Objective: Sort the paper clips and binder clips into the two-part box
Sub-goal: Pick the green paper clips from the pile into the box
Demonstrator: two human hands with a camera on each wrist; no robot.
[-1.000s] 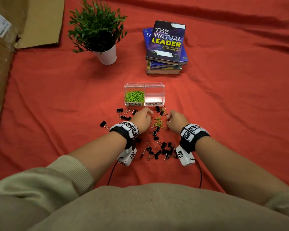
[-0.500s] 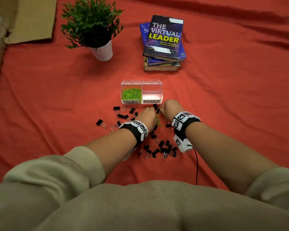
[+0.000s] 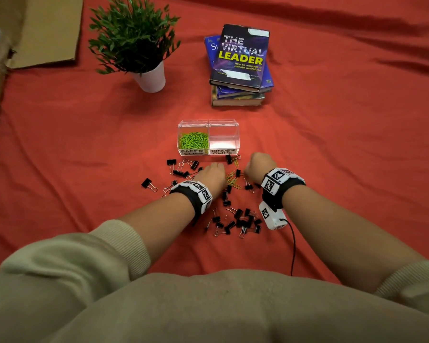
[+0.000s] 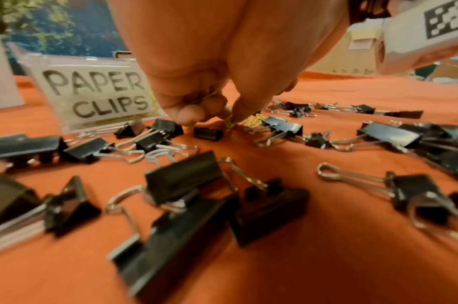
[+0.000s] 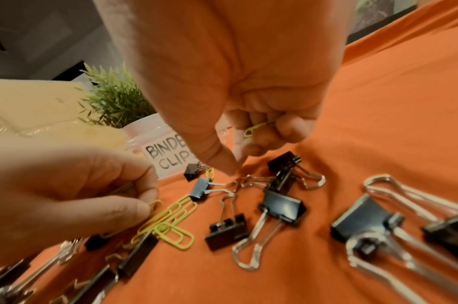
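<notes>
The clear two-part box [image 3: 208, 125] stands on the red cloth; its left part, labelled PAPER CLIPS [image 4: 98, 92], holds green paper clips [image 3: 193, 140], and the right part, labelled BINDER CLIPS [image 5: 171, 156], looks empty. Black binder clips [image 3: 235, 222] and a few green paper clips [image 3: 233, 180] lie scattered in front of it. My left hand [image 3: 212, 175] pinches a green paper clip [image 4: 229, 123] on the cloth, fingers curled. My right hand [image 3: 256, 164] has a green paper clip [image 5: 256, 128] tucked in its curled fingers, thumb tip down by the binder clips.
A potted plant [image 3: 136, 43] stands at the back left and a stack of books [image 3: 240, 65] at the back centre. Cardboard [image 3: 35, 28] lies along the left edge. More binder clips [image 3: 181, 167] lie left of my left hand.
My right hand has drawn back to the right from the box front. The left hand stays over the paper clips. The head view has shifted slightly.
</notes>
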